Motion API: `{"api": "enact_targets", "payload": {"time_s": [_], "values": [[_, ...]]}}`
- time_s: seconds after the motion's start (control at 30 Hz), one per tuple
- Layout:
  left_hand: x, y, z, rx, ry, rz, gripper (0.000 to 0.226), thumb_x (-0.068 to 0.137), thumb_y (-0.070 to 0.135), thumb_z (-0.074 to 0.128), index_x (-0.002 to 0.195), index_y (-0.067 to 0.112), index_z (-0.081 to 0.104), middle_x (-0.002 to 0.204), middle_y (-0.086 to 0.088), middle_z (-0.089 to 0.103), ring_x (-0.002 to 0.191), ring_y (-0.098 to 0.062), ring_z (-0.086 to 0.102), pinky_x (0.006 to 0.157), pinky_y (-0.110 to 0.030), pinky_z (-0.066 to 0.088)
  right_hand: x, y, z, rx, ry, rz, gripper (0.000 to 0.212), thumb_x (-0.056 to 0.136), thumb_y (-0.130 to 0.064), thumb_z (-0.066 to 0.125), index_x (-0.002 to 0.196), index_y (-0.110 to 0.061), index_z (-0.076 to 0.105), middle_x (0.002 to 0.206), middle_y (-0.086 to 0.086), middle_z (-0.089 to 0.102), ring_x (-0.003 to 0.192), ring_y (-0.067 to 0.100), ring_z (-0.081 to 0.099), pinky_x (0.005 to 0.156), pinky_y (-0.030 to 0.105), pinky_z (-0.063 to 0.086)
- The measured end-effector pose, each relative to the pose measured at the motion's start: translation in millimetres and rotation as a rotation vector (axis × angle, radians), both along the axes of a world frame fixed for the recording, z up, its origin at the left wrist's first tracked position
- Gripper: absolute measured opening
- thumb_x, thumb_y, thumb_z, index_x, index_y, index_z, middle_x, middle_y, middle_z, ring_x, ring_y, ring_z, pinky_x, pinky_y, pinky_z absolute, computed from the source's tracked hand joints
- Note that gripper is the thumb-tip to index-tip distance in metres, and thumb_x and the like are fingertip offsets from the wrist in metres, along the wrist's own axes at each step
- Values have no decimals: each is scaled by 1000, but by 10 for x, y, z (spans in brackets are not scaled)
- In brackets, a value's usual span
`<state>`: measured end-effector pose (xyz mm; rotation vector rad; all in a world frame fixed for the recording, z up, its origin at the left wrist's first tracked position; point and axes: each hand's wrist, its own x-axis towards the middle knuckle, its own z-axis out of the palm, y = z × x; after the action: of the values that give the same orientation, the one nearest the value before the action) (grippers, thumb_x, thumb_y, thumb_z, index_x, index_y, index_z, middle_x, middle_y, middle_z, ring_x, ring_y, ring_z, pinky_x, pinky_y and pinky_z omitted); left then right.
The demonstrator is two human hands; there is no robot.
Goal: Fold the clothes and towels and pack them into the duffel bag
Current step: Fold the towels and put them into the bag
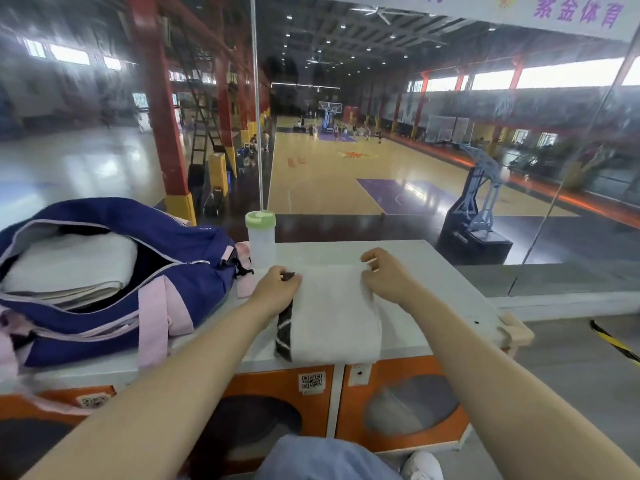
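Fingers [372, 263] of our right hand [386, 275] pinch the far right corner of the white towel [336, 313], while our left hand [275, 287] curls over its far left corner.

The towel lies at the centre of the frame on the white worktop [433, 268], folded into a long strip with a dark patterned band [284, 336] down its left edge and its near end drooping over the worktop's front. We judge it light, soft and limp, a fuzzy terry that sags unless held by both corners. At left the blue duffel bag [194, 258] with pink straps gapes open, already holding folded pale towels [69, 261]. A smooth translucent bottle [261, 242] with a green lid stands just behind the towel.
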<state>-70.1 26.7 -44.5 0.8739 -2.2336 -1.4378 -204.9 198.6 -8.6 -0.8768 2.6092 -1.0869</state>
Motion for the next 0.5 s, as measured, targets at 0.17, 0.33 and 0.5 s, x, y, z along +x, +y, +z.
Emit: {"api": "enact_targets", "payload": {"time_s": [0.17, 0.33, 0.5], "values": [[-175, 13, -188, -398, -5, 53, 58, 94, 29, 48, 148, 14, 31, 150, -7, 40, 138, -26, 36, 114, -43, 31, 172, -197, -429, 131, 228, 41, 58, 102, -35, 41, 155, -22, 21, 161, 5, 23, 146, 27, 24, 118, 38, 22], [-142, 124, -468, -703, -346, -292, 53, 102, 41, 26, 152, 27, 23, 162, 2, 13, 149, -20, 7, 121, -40, 10, 390, -262, -848, 383, 198, 201, 58, 100, -56, 23, 154, -36, 17, 165, -1, 5, 151, 23, 1, 121, 44, 6], [-134, 33, -569, -423, -269, -324, 55, 102, 39, 33, 153, 27, 18, 163, 3, 7, 149, -18, 1, 121, -37, 5, 317, -265, -915, 322, 160, 198, 59, 99, -57, 25, 154, -36, 18, 164, -3, 8, 151, 20, 1, 122, 41, 6]]}}
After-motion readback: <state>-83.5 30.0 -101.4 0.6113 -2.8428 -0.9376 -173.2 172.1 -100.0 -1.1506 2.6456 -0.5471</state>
